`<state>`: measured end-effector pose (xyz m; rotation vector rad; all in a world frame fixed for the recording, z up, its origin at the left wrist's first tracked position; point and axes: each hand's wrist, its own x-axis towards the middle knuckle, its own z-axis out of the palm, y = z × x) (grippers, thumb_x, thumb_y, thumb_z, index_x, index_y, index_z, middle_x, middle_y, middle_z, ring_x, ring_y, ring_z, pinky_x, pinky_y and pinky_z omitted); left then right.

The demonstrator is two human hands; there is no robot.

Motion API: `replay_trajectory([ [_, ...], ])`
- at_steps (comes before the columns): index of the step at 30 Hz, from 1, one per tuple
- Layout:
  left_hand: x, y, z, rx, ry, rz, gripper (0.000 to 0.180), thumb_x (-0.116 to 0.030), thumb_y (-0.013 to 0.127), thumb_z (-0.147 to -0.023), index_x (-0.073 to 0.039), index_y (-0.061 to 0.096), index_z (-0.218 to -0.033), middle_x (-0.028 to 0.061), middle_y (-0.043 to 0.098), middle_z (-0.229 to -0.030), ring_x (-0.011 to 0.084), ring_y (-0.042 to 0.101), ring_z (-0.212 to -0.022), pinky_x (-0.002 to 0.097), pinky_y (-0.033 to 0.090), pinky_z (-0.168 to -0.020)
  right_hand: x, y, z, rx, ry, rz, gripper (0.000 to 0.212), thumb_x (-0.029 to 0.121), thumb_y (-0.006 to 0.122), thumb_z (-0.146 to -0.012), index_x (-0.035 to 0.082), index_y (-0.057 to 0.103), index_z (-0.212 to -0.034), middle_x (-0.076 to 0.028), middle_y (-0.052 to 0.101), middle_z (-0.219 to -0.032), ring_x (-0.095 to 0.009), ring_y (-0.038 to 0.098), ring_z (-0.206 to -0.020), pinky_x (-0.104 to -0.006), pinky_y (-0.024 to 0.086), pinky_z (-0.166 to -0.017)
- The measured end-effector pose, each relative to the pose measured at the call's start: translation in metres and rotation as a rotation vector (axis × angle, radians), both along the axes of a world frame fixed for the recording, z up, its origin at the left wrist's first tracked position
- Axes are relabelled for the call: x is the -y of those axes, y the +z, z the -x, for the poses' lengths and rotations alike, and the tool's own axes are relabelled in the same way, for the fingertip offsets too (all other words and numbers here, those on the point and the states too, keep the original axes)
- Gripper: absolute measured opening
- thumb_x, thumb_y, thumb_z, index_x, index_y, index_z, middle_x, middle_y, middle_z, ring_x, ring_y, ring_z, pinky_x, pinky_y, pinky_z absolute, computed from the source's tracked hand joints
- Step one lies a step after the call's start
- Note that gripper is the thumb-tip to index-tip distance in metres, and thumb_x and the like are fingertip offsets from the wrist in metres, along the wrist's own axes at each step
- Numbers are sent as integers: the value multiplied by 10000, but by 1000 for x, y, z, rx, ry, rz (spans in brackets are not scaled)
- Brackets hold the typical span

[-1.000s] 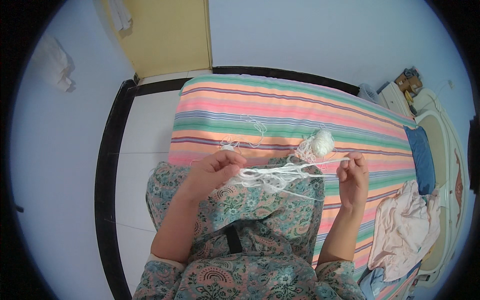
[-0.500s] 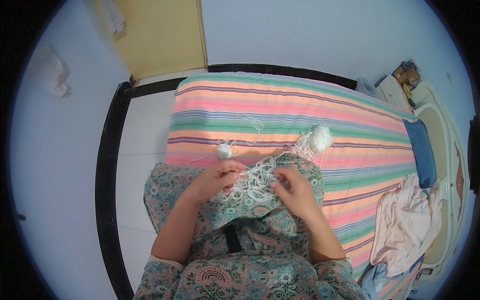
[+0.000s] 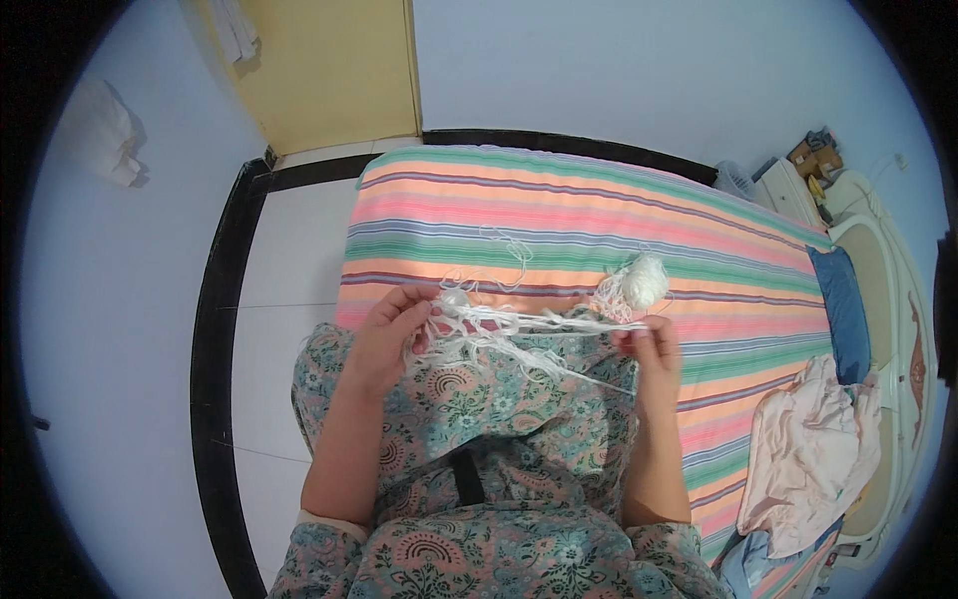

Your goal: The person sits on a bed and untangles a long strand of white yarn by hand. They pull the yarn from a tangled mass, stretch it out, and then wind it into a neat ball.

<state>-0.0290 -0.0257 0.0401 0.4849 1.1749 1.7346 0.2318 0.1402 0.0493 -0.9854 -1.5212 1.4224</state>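
Note:
A loose tangle of white yarn is stretched between my hands above my patterned lap. My left hand pinches the tangle's left end, fingers closed on the strands. Over on the right, my right hand grips a bundle of strands pulled fairly straight. Some loops hang below, and one thin strand slants down to the right. Beyond my right hand a larger ball of white yarn lies on the bed with loose loops beside it. A small yarn ball sits behind the tangle, partly hidden by it.
The striped bedspread spreads ahead and to the right, with a loose yarn strand on it. A blue pillow and a pale pink garment lie by the headboard. White floor tiles run along the left.
My hands have moved apart, the right one outward to the right and the left one slightly up and left. The bunched yarn between them is now drawn out lengthwise.

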Motion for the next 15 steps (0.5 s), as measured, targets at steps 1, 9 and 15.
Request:
replay_trajectory([
  [1,1,-1,0,-18,1,14,193,-77,515,-863,-35,546,-1049,-5,542,-815,31,448,-630,168,374,-526,-5,3,-7,-164,-22,138,108,146,511,-887,60,526,-950,-45,591,-787,-124,561,-723,-239,449,-646],
  [9,4,5,-12,-293,-374,137,193,-112,544,-860,-59,559,-1044,-8,556,-861,54,498,-701,194,417,-597,-64,0,-84,-629,-143,287,123,148,515,-886,65,519,-976,-42,592,-877,-108,574,-789,-226,472,-674],
  [15,2,6,-26,-533,-674,96,245,-165,514,-874,-13,555,-1061,44,603,-920,139,572,-815,259,459,-732,-69,-12,-77,-199,-348,76,206,141,509,-885,54,509,-1072,-52,581,-1040,-123,547,-967,-227,432,-788],
])
